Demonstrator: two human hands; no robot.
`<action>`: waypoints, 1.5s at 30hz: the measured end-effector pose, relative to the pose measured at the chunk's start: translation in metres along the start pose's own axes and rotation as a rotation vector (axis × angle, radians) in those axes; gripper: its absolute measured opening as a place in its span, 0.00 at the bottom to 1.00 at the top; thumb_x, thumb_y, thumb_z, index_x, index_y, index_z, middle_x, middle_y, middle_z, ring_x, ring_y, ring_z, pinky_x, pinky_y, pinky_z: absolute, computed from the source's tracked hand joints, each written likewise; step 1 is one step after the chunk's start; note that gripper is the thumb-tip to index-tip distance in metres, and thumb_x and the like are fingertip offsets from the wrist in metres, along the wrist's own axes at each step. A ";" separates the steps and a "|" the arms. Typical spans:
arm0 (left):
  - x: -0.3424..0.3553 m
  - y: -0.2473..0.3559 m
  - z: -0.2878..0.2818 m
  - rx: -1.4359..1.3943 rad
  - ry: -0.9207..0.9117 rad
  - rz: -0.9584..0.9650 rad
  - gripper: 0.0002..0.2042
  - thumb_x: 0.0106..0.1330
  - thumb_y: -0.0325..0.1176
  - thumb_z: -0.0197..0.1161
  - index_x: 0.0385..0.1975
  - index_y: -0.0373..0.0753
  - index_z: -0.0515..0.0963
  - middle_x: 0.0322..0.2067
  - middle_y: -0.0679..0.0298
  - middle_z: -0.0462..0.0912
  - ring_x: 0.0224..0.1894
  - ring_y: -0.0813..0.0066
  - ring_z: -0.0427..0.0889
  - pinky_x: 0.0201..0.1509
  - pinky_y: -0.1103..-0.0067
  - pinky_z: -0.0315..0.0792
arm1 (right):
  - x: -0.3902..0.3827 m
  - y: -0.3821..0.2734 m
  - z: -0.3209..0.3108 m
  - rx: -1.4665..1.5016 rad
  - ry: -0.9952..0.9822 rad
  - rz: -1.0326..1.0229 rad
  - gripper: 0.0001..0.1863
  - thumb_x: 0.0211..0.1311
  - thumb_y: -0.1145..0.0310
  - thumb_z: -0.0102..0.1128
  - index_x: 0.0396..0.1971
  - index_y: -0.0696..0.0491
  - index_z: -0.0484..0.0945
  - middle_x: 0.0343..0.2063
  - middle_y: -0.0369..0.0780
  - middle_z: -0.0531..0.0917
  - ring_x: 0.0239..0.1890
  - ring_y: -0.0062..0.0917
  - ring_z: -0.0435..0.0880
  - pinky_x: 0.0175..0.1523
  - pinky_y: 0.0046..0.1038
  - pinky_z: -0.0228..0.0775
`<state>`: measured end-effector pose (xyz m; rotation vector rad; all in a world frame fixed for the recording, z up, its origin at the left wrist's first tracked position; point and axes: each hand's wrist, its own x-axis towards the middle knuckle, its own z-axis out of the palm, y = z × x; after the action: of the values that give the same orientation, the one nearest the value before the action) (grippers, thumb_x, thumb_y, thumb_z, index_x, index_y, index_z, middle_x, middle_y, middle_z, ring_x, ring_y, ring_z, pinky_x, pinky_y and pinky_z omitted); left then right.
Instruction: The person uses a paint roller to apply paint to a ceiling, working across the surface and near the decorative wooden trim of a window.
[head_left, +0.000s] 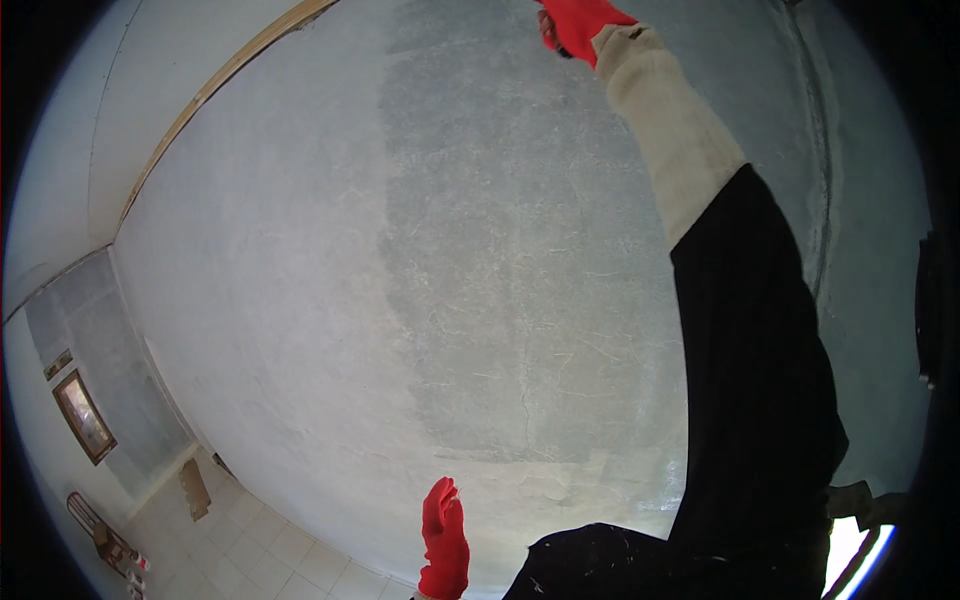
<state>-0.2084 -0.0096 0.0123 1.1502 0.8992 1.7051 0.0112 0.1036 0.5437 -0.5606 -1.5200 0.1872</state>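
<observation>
My right hand (pixel 584 25), in a red glove, is raised at the upper edge of the view in front of a grey wall (pixel 300 260). Its fingers are curled, and a bit of something dark shows beneath them; the top of the hand is cut off, so what it grips is hidden. Low in the middle, my left hand (pixel 445 540), also gloved in red, is held up with fingers pointing upward and loosely together. Nothing shows in it. A darker grey patch (pixel 490 230) with fine crack-like lines covers the wall between the hands.
Wooden trim (pixel 225 80) edges the wall's upper left. At the far left are a small framed window (pixel 85 417), a wooden chair (pixel 103 538) and a brown board (pixel 195 490) near the tiled floor (pixel 285 555). A dark object (pixel 928 310) is at the right rim.
</observation>
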 end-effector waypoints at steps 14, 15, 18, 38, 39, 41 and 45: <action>-0.021 0.003 -0.006 0.062 -0.029 -0.007 0.17 0.68 0.31 0.46 0.56 0.35 0.63 0.54 0.57 0.68 0.56 0.69 0.67 0.62 0.73 0.60 | -0.420 0.172 0.047 0.111 0.146 0.204 0.26 0.62 0.68 0.50 0.60 0.57 0.58 0.22 0.31 0.70 0.22 0.12 0.68 0.25 0.18 0.64; -0.024 0.000 -0.007 0.070 -0.027 -0.016 0.17 0.68 0.31 0.46 0.56 0.35 0.63 0.54 0.57 0.68 0.56 0.69 0.67 0.62 0.73 0.60 | -0.471 0.181 0.051 0.061 0.180 0.335 0.26 0.62 0.69 0.49 0.59 0.59 0.57 0.21 0.33 0.71 0.22 0.14 0.70 0.26 0.20 0.65; -0.035 -0.010 -0.021 0.059 0.020 -0.066 0.17 0.68 0.31 0.46 0.55 0.34 0.63 0.54 0.57 0.68 0.55 0.69 0.68 0.62 0.73 0.61 | -0.603 0.188 0.071 0.104 0.190 0.676 0.24 0.62 0.73 0.47 0.58 0.58 0.59 0.22 0.35 0.72 0.22 0.16 0.72 0.27 0.22 0.68; -0.060 -0.041 -0.039 0.235 0.021 -0.079 0.14 0.67 0.29 0.50 0.51 0.33 0.69 0.50 0.59 0.72 0.51 0.71 0.71 0.56 0.77 0.66 | -0.668 0.234 0.150 -0.055 0.232 0.732 0.28 0.57 0.79 0.49 0.59 0.60 0.58 0.32 0.41 0.77 0.27 0.18 0.75 0.31 0.24 0.70; -0.055 -0.035 -0.035 0.232 0.012 -0.049 0.14 0.67 0.29 0.50 0.51 0.33 0.69 0.49 0.59 0.72 0.51 0.71 0.72 0.56 0.77 0.66 | -0.630 0.219 0.150 -0.006 0.236 0.692 0.28 0.58 0.78 0.49 0.60 0.60 0.57 0.31 0.40 0.76 0.26 0.18 0.74 0.31 0.23 0.70; -0.051 -0.033 -0.028 0.212 -0.012 -0.019 0.14 0.67 0.29 0.50 0.51 0.33 0.69 0.49 0.59 0.72 0.50 0.72 0.72 0.56 0.78 0.66 | -0.553 0.200 0.143 0.081 0.216 0.629 0.29 0.59 0.76 0.49 0.61 0.62 0.55 0.27 0.39 0.75 0.25 0.17 0.72 0.29 0.23 0.68; -0.038 -0.034 -0.032 0.011 0.024 -0.051 0.17 0.65 0.29 0.51 0.53 0.33 0.66 0.50 0.58 0.72 0.53 0.68 0.70 0.58 0.73 0.64 | -0.399 0.186 0.148 0.169 0.224 0.237 0.29 0.62 0.73 0.50 0.62 0.60 0.54 0.25 0.36 0.73 0.25 0.15 0.71 0.30 0.20 0.66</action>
<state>-0.2221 -0.0359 -0.0398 1.1071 0.9460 1.6778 -0.1165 0.1160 0.0972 -0.6047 -1.2067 0.4180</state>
